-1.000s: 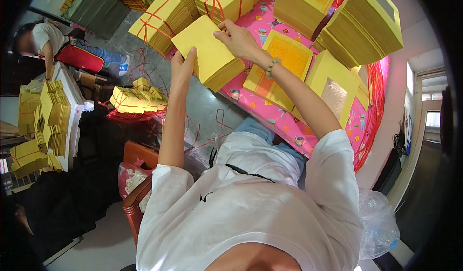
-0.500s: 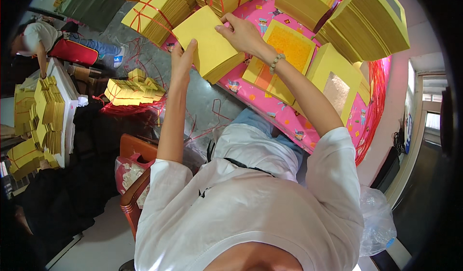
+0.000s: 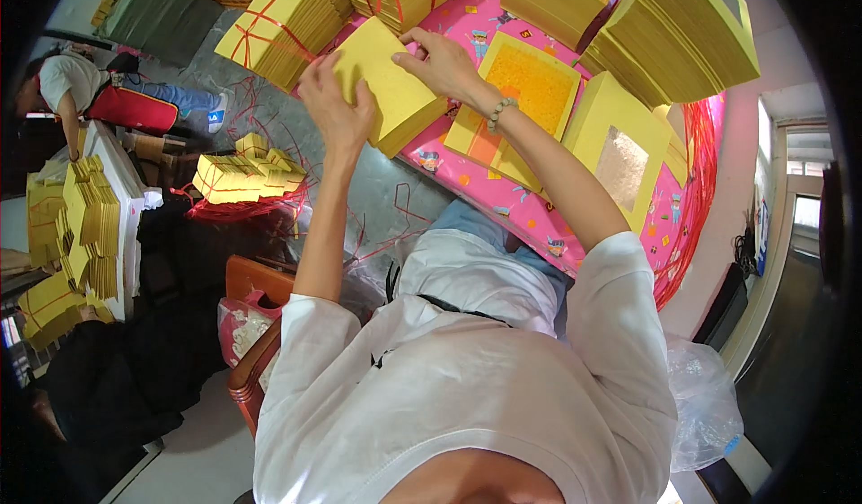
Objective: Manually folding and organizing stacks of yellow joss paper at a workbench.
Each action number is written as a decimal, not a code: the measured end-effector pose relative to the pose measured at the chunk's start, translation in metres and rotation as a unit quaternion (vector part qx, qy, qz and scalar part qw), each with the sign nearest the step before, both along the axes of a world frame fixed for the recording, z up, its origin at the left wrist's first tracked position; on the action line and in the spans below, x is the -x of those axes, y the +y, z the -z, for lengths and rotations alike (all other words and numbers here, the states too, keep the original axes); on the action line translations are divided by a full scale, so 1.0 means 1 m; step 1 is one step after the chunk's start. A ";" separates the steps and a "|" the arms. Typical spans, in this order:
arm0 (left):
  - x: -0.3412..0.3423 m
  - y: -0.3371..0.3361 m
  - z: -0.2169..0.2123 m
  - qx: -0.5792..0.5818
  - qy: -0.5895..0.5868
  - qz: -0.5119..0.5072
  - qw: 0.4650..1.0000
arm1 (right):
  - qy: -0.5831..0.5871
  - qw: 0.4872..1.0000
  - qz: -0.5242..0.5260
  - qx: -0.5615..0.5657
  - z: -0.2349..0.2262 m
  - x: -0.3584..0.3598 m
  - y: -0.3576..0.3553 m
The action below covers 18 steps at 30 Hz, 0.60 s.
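A thick stack of yellow paper [image 3: 388, 78] rests at the near left edge of the pink table, tilted in view, its cut edges facing me. My left hand [image 3: 339, 105] lies against the stack's left side, fingers bent over that edge and thumb apart from them. Along the far right edge, my right hand [image 3: 444, 66] grips the stack with curled fingers; a beaded bracelet is on its wrist. Just right of it lies a yellow sheet with an orange printed panel [image 3: 532, 78]. Beyond that is a yellow stack with a shiny foil square [image 3: 620, 167].
Red-tied yellow bundles [image 3: 283, 33] stand at the back left, taller paper stacks [image 3: 669, 42] at the back right. Red cords [image 3: 700, 190] hang on the table's right side. At left, a person [image 3: 76, 87] reaches over a white table [image 3: 130, 199] with yellow bundles. A wooden chair [image 3: 256, 280] stands near me.
My left hand has shifted up along the stack's left side, its fingers now showing over the edge. My right hand stays at the far edge; the whole view has shifted slightly.
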<state>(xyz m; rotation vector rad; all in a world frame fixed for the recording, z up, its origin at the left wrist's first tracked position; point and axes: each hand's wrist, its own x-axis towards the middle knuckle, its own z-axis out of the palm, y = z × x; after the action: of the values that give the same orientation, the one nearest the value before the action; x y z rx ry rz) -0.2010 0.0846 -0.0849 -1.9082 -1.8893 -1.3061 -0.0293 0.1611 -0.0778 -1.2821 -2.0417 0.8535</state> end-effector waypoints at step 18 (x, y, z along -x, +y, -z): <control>-0.016 0.044 0.018 0.170 0.183 0.125 0.960 | -0.002 1.000 0.024 -0.001 -0.002 -0.037 -0.015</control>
<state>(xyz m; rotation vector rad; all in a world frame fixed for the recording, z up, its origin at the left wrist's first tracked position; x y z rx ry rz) -0.1848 0.1291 -0.1029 -2.4211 -1.8088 -0.6316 0.0074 0.1464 -0.0759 -1.3270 -2.0060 0.8276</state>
